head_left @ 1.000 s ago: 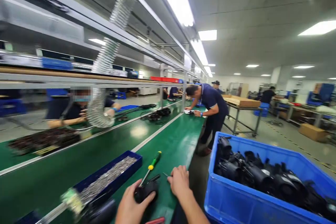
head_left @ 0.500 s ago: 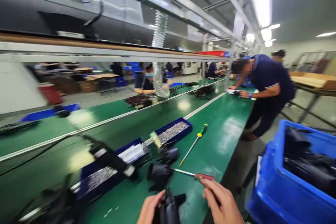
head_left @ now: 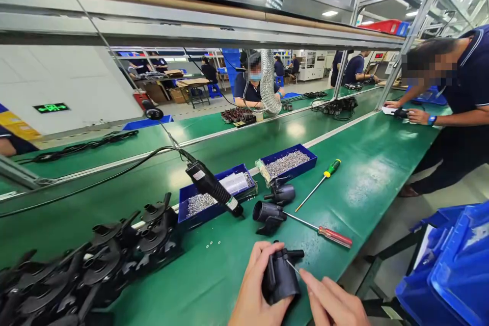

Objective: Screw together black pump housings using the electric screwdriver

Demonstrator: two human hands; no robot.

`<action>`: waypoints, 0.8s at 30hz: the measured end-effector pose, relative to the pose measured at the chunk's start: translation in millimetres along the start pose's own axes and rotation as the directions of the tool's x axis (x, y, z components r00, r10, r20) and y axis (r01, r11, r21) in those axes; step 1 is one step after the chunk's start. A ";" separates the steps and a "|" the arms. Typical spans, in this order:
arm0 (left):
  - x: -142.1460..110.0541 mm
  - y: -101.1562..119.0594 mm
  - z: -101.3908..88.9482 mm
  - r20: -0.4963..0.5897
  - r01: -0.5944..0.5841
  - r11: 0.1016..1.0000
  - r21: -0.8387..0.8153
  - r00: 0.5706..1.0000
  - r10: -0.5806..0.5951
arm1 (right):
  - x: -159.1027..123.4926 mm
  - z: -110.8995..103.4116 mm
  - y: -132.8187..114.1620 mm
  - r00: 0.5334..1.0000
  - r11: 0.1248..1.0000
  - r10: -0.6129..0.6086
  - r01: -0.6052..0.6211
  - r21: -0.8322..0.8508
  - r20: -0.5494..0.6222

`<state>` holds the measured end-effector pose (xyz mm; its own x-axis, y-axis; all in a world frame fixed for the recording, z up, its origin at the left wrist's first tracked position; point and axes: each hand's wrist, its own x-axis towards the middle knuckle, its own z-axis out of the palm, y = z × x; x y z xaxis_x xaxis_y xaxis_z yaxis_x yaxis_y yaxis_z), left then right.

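My left hand [head_left: 256, 285] is wrapped round a black plastic tubular housing [head_left: 284, 280] near the front of the green bench. At the housing's upper part, a thin metal rod [head_left: 292, 266] reaches from the fingertips of my right hand [head_left: 330, 295]; its other end is hidden in my closed fingers. Just beyond lie two similar black parts, a nearer tubular part [head_left: 269, 214] and a farther small part [head_left: 284, 193]. A screwdriver with a red handle [head_left: 335, 237] rests with its shaft against the nearer one. Farther back lies a green-and-yellow screwdriver [head_left: 331, 169].
A black electric screwdriver [head_left: 214, 186] hangs above a blue tray [head_left: 187, 218] of small metal screws. Another blue tray [head_left: 311, 160] of screws sits behind. Black moulded parts [head_left: 103, 265] crowd the left. Blue bins [head_left: 458, 265] stand at right; a person [head_left: 462, 81] leans over the bench.
The view has swung to the right and down. My right hand, earlier apart from the housing, now pinches a thin metal rod against it. My left hand still holds the housing, now tilted more upright.
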<state>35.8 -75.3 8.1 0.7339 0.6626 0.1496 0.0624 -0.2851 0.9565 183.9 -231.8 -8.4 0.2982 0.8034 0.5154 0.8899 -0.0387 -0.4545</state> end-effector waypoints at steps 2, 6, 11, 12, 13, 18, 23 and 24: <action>0.4 2.2 0.7 -0.013 0.005 1.000 0.001 1.000 -0.005 | 0.7 0.2 -3.9 1.000 0.998 -0.022 0.023 -0.063 0.013; -1.4 4.4 5.1 0.005 -0.024 0.999 0.045 1.000 0.024 | -6.2 3.6 -5.9 0.999 0.990 -0.001 0.008 -0.141 0.047; -7.2 2.5 8.6 0.050 -0.084 0.985 0.152 0.996 0.077 | -9.4 -1.6 -8.3 0.995 0.956 -0.060 0.079 -0.281 0.075; -7.2 2.6 8.0 0.068 -0.091 0.985 0.149 0.994 0.081 | -7.4 -4.6 -8.7 0.994 0.958 -0.050 0.075 -0.276 0.096; -6.6 3.2 6.6 0.087 -0.091 0.987 0.133 0.993 0.080 | -4.5 -8.2 -8.5 0.993 0.966 -0.033 0.061 -0.253 0.114; 0.7 13.0 -6.7 0.193 -0.016 0.998 -0.057 0.981 0.027 | 14.7 -28.5 0.7 0.979 0.993 -0.075 0.092 -0.081 0.190; 3.3 19.6 -15.5 0.266 0.166 0.954 -0.249 0.959 -0.098 | 25.6 -34.3 10.5 0.953 0.995 -0.076 0.052 0.088 0.292; 3.4 19.3 -15.6 0.269 0.186 0.943 -0.276 0.957 -0.110 | 26.0 -33.5 12.0 0.948 0.989 -0.052 0.006 0.145 0.315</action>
<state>28.9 -67.7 31.0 0.8771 0.4793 -0.0294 0.0086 0.0455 0.9989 213.9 -231.3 23.9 0.1279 0.9505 0.2834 0.8323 0.0525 -0.5518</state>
